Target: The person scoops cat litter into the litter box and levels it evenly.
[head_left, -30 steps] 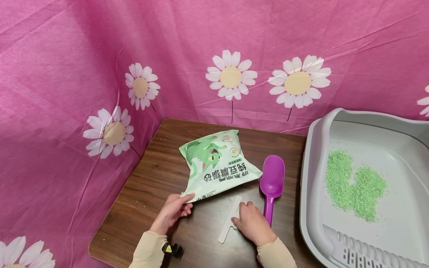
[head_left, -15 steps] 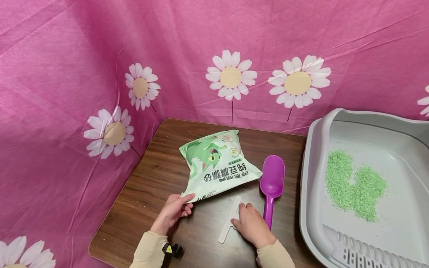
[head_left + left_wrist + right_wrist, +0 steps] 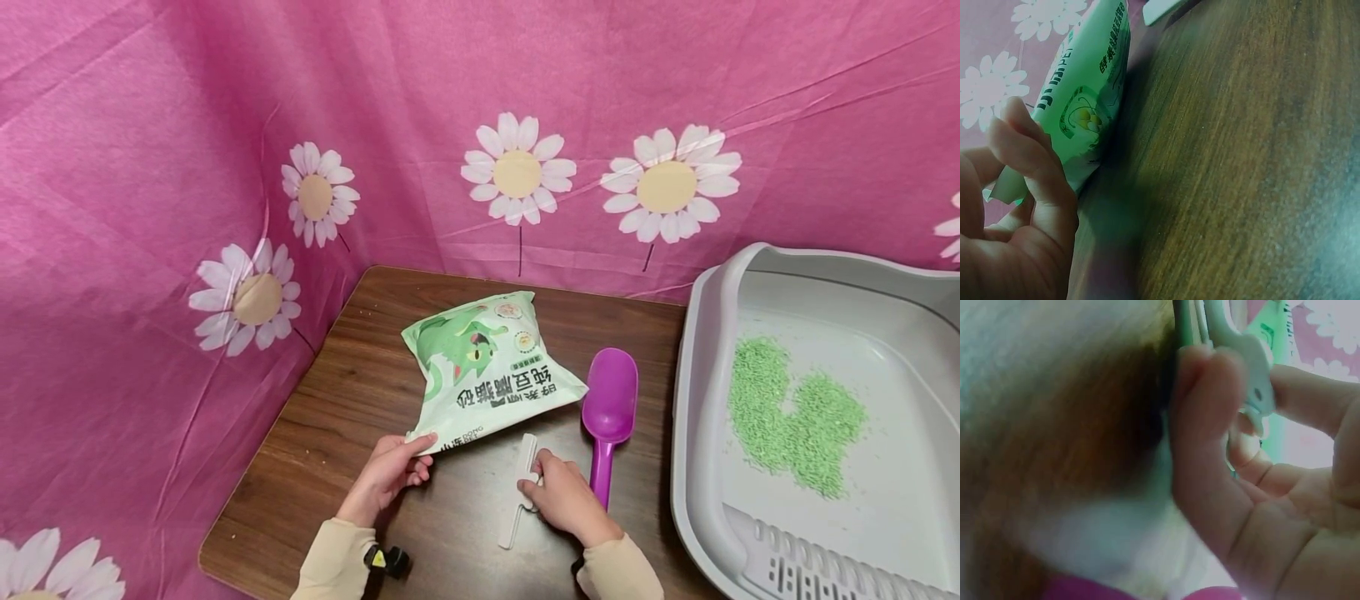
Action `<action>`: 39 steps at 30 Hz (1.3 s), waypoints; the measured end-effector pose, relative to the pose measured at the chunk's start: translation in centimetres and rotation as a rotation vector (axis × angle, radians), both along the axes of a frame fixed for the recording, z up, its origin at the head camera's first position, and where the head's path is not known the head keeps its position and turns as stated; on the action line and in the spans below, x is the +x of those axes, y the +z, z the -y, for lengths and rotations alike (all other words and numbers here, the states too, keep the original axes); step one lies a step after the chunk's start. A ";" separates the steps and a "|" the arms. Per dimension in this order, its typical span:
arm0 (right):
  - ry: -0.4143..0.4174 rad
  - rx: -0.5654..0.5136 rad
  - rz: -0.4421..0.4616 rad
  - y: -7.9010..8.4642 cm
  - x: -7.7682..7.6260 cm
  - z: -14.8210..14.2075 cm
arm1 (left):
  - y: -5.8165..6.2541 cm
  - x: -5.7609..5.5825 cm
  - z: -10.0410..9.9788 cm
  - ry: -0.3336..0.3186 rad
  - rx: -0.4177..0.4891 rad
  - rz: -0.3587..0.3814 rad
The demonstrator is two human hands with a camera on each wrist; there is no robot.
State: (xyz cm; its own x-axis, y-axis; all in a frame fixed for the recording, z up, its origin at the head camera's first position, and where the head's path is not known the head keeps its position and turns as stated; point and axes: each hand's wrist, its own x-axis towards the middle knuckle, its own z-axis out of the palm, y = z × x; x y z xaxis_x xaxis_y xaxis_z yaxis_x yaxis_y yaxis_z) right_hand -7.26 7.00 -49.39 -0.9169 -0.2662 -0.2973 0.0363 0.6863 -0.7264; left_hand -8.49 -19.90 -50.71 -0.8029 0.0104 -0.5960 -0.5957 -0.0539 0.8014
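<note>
A pale green cat litter bag (image 3: 487, 375), printed with a green cat, lies on the wooden table in the head view. My left hand (image 3: 384, 477) pinches its near-left corner between thumb and fingers; the left wrist view shows the bag's edge (image 3: 1082, 119) rising from that grip. To the right, my right hand (image 3: 566, 497) holds a long white sealing clip (image 3: 512, 525) by its middle, thumb on one side and fingers on the other. Part of the clip is hidden behind the fingers. In the right wrist view the clip's hinged handle (image 3: 1250, 369) sits between thumb and fingertips.
A purple scoop (image 3: 611, 400) lies just right of the bag, its handle running toward my right hand. Beyond it stands a grey litter box (image 3: 701, 417) with green pellets (image 3: 821, 425) inside. The brown table (image 3: 330, 408) meets a pink daisy-patterned cloth (image 3: 420, 125) behind and left.
The white clip has turned and tilted in my right hand, its near end shifting right and its side now showing. My left hand and the bag stay where they were.
</note>
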 end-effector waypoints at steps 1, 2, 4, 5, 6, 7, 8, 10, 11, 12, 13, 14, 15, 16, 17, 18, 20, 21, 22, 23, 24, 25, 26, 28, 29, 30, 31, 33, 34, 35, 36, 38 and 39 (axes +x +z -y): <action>-0.005 -0.038 0.022 -0.1 0.0 -0.1 | 0.0 0.0 0.0 0.000 0.001 0.001; -0.012 -0.076 0.042 -0.2 0.0 -0.1 | 0.0 0.0 0.0 0.000 0.002 0.001; -0.034 -0.140 0.078 -0.3 -0.1 -0.2 | -0.1 0.0 0.0 0.001 0.006 0.000; -0.046 -0.163 0.085 -0.4 -0.1 -0.2 | -0.1 0.0 0.1 0.001 0.009 -0.001; -0.060 -0.185 0.092 -0.5 -0.1 -0.2 | -0.1 0.0 0.1 0.002 0.011 -0.002; -0.073 -0.205 0.098 -0.6 -0.2 -0.2 | -0.1 0.0 0.1 0.003 0.013 -0.004; -0.082 -0.224 0.105 -0.7 -0.2 -0.2 | -0.1 0.0 0.1 0.004 0.015 -0.005; -0.102 -0.284 0.138 -1.0 -0.3 -0.1 | -0.1 0.0 0.0 0.007 0.017 -0.006; -0.108 -0.317 0.159 -1.1 -0.4 -0.1 | -0.1 0.0 0.0 0.008 0.018 -0.007; -0.112 -0.354 0.184 -1.2 -0.4 -0.1 | -0.1 0.0 0.0 0.010 0.019 -0.006; -0.114 -0.389 0.208 -1.3 -0.4 -0.1 | -0.1 0.0 0.0 0.011 0.021 -0.007; -0.117 -0.426 0.233 -1.4 -0.3 0.0 | -0.1 0.0 0.0 0.011 0.022 -0.006; -0.121 -0.461 0.256 -1.5 -0.3 0.0 | -0.1 0.0 0.0 0.012 0.022 -0.006; -0.124 -0.487 0.275 -1.5 -0.2 0.0 | -0.1 0.1 0.0 0.013 0.023 -0.006; -0.125 -0.506 0.288 -1.6 -0.2 0.1 | -0.1 0.0 0.0 0.013 0.025 -0.006; -0.126 -0.522 0.298 -1.6 -0.2 0.1 | -0.1 0.0 0.0 0.013 0.025 -0.006; -0.126 -0.543 0.304 -1.6 -0.1 0.2 | -0.1 0.0 0.0 0.013 0.027 -0.006; -0.127 -0.551 0.306 -1.6 -0.1 0.2 | 0.0 0.0 -0.1 0.014 0.027 -0.006; -0.129 -0.557 0.307 -1.6 -0.1 0.3 | 0.0 0.0 -0.1 0.014 0.027 -0.006; -0.129 -0.562 0.306 -1.6 -0.1 0.3 | 0.0 0.0 -0.1 0.014 0.029 -0.007; -0.131 -0.564 0.304 -1.7 -0.1 0.3 | 0.0 0.0 -0.1 0.014 0.030 -0.007; -0.133 -0.566 0.300 -1.7 -0.1 0.4 | 0.0 0.0 -0.1 0.015 0.031 -0.007; -0.139 -0.566 0.299 -1.7 -0.2 0.5 | 0.0 0.0 -0.1 0.015 0.031 -0.006; -0.149 -0.564 0.291 -1.9 -0.2 0.6 | 0.0 0.0 -0.2 0.016 0.033 -0.005; -0.154 -0.562 0.286 -2.0 -0.2 0.6 | 0.0 0.0 -0.2 0.016 0.034 -0.004; -0.159 -0.563 0.280 -2.0 -0.1 0.6 | 0.0 0.0 -0.2 0.016 0.034 -0.004; -0.164 -0.565 0.276 -2.0 -0.1 0.6 | 0.0 0.1 -0.2 0.017 0.034 -0.003; -0.177 -0.567 0.276 -2.0 0.0 0.7 | 0.0 0.1 -0.2 0.019 0.034 -0.003; -0.184 -0.568 0.277 -1.9 0.0 0.7 | 0.0 0.1 -0.2 0.019 0.035 -0.003; -0.194 -0.569 0.279 -1.9 0.1 0.7 | 0.0 0.1 -0.2 0.019 0.035 -0.003; -0.203 -0.570 0.280 -1.8 0.1 0.7 | 0.0 0.1 -0.2 0.020 0.034 -0.003; -0.225 -0.570 0.285 -1.8 0.0 0.8 | -0.1 0.1 -0.2 0.022 0.032 -0.002; -0.234 -0.572 0.286 -1.7 0.0 0.8 | -0.1 0.1 -0.2 0.023 0.031 -0.002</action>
